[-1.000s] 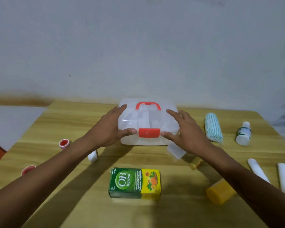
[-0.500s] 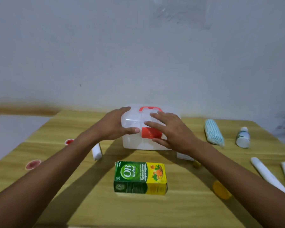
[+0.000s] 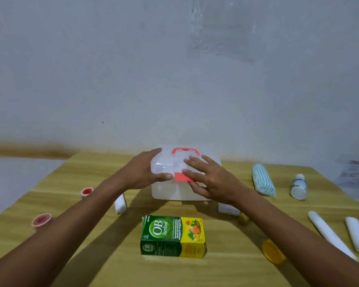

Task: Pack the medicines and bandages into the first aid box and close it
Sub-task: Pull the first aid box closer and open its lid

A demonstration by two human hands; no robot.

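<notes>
Two hands (image 3: 145,172) (image 3: 211,183) on box (image 3: 170,191), "OB herbal" carton (image 3: 172,235)

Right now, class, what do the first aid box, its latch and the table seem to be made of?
First aid box: translucent, frosted plastic, probably; the hand's shadow shows faintly through it.
Latch: opaque red plastic, smooth and matte, matching the handle.
Table: pale wood or wood-look laminate; grain lines show, with a slight sheen. Which one, the view cannot settle.
</notes>
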